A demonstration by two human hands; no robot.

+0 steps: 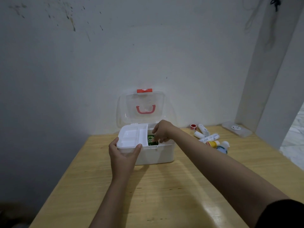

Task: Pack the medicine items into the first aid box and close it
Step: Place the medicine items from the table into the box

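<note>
1. The wooden table (164,186) carries the whole job; the white first aid box (156,155) sits toward its far edge near the wall, and a push could slide it back, though the person's left hand guards against that.

2. The clear lid (141,107) stands upright behind the box, red handle (145,109) and red latch (144,90) showing; a knock from the right forearm could tip it forward onto the working hand.

3. The white divider tray (133,137) sits shifted to the left over the box's opening; the left hand (125,155) cups its near corner, fingers and thumb spread around the edge; if that hold slackens, the tray could tilt or drop in crooked, and the lid would likely not shut flat later.

4. The right hand (162,131) reaches down into the open right part of the box, fingers curled onto a green packet (150,140); whether they pinch it or merely press it, cannot be told; jammed on edge, it could foul the tray.

5. Plenty waits: white rolls (204,130), a yellow bottle (212,143) and a blue bottle (222,148) lie clustered right of the box, a red tape roll (192,127) just behind them; the round ones could roll if brushed.

6. A clear flat case (236,129) lies farther right by the wall; easily overlooked.
</note>
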